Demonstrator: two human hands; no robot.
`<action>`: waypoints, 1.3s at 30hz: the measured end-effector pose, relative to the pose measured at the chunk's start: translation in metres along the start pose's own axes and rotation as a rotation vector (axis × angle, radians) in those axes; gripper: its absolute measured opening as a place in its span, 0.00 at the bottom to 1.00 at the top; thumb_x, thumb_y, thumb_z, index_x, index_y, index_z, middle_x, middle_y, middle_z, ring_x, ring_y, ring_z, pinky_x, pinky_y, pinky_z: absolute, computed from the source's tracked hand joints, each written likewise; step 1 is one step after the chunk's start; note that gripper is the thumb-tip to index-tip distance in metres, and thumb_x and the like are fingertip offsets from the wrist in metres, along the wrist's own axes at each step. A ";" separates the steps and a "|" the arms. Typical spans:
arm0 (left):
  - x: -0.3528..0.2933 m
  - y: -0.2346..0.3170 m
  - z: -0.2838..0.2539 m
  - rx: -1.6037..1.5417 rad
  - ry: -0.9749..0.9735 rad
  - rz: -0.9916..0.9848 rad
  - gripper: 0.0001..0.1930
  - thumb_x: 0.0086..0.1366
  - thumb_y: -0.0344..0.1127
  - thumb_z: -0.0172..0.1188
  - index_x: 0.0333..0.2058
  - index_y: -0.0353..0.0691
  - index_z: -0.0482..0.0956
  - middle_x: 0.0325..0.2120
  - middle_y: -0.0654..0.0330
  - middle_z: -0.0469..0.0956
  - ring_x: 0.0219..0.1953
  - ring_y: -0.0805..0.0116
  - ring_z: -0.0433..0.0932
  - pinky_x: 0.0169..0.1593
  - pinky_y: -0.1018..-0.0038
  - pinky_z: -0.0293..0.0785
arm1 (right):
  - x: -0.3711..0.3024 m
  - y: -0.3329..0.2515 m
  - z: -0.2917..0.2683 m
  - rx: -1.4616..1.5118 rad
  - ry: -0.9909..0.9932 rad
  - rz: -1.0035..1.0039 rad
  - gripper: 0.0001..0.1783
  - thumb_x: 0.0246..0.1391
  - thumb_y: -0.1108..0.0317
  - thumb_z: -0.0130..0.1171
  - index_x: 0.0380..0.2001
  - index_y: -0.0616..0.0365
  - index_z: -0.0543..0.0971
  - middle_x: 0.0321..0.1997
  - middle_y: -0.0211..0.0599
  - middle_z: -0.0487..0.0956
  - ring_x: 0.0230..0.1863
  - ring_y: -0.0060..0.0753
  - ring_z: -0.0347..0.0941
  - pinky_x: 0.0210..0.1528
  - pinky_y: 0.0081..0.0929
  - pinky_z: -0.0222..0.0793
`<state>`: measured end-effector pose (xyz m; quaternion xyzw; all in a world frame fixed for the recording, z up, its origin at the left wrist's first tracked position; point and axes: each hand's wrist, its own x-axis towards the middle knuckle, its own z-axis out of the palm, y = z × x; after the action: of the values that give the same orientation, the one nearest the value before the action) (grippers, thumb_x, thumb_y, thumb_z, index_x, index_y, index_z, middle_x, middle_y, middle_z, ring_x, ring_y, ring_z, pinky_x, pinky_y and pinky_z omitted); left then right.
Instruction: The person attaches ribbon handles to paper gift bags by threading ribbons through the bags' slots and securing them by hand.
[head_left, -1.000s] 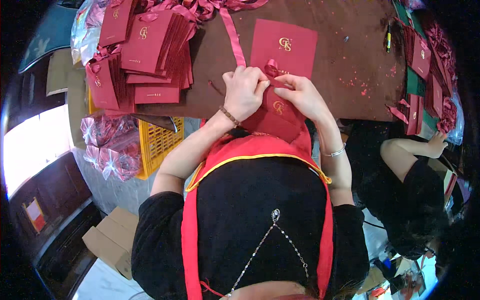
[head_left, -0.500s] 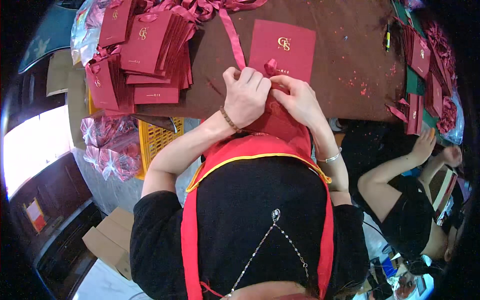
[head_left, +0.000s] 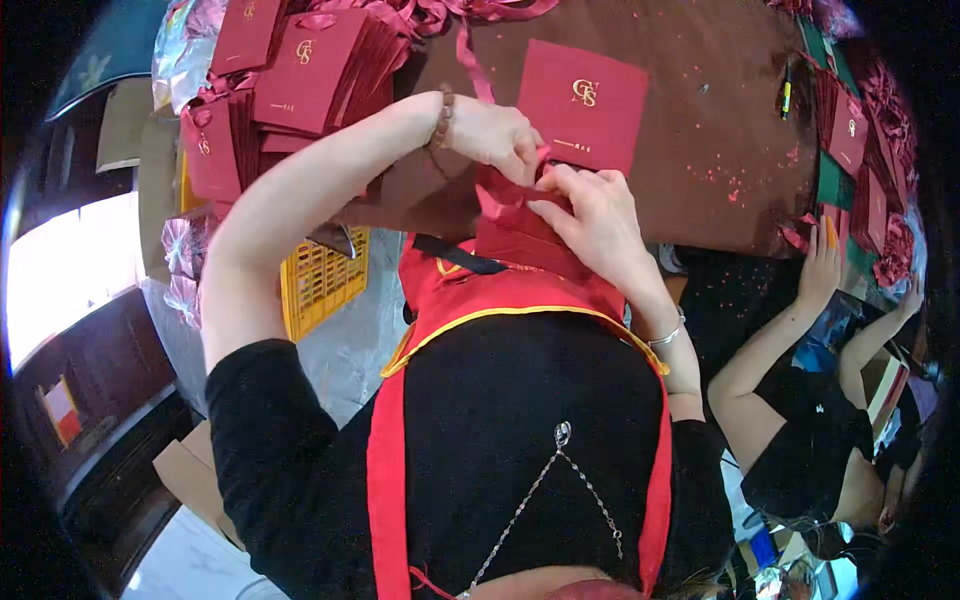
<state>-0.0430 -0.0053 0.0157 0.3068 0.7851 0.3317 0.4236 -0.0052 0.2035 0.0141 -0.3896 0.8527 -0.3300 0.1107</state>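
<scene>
A dark red paper gift bag (head_left: pixel 515 237) stands against my apron at the near table edge, its upper part between my hands. My left hand (head_left: pixel 497 138) reaches across from the left, bent down at the wrist, fingers closed on a red ribbon (head_left: pixel 544 154) at the bag's top. My right hand (head_left: pixel 597 215) pinches the bag's upper edge from the right, thumb and forefinger close to the left fingertips. Their exact hold is partly hidden. Just beyond lies another flat red gift bag (head_left: pixel 583 115) with a gold emblem. A long pink ribbon (head_left: pixel 474 65) trails beside it.
Stacked red gift bags (head_left: pixel 310 70) with ribbons fill the table's left side. A yellow plastic crate (head_left: pixel 325 283) stands below them. A pen (head_left: pixel 786 92) and red scraps (head_left: pixel 733 190) lie to the right. A co-worker's hand (head_left: pixel 822 265) is near further bags (head_left: pixel 850 130) at far right.
My left elbow has swung outward and up, and the left hand now points down into the bag's top. The bag's upper part has tilted and spread; my right hand has shifted slightly lower.
</scene>
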 end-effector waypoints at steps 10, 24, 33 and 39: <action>0.018 -0.018 0.014 -0.256 0.649 -0.239 0.09 0.56 0.38 0.57 0.27 0.38 0.79 0.38 0.54 0.74 0.45 0.61 0.71 0.51 0.70 0.64 | -0.002 0.012 -0.002 0.130 0.016 -0.066 0.09 0.44 0.62 0.60 0.31 0.51 0.78 0.23 0.35 0.76 0.29 0.38 0.72 0.35 0.34 0.61; -0.013 -0.047 0.024 0.513 1.022 -0.561 0.16 0.60 0.49 0.52 0.32 0.39 0.72 0.32 0.52 0.74 0.33 0.49 0.75 0.34 0.59 0.71 | -0.024 0.030 0.010 -0.384 0.240 0.229 0.28 0.42 0.52 0.63 0.47 0.50 0.72 0.43 0.35 0.69 0.44 0.39 0.65 0.42 0.36 0.62; -0.016 -0.026 0.034 -0.015 1.307 -0.222 0.06 0.57 0.31 0.57 0.33 0.36 0.73 0.27 0.54 0.77 0.30 0.64 0.77 0.34 0.74 0.72 | -0.042 0.031 0.011 -0.208 0.205 0.346 0.20 0.46 0.57 0.61 0.44 0.47 0.75 0.43 0.36 0.70 0.39 0.41 0.72 0.38 0.34 0.70; 0.003 0.038 0.075 0.104 1.116 0.040 0.04 0.55 0.32 0.56 0.31 0.42 0.76 0.27 0.59 0.77 0.32 0.59 0.75 0.37 0.66 0.68 | -0.041 0.031 0.008 0.049 0.245 0.330 0.17 0.44 0.63 0.63 0.39 0.54 0.74 0.39 0.39 0.71 0.37 0.42 0.72 0.37 0.34 0.69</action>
<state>0.0286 0.0388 0.0128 0.1201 0.8996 0.4126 -0.0782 0.0080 0.2447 -0.0147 -0.1987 0.9037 -0.3731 0.0680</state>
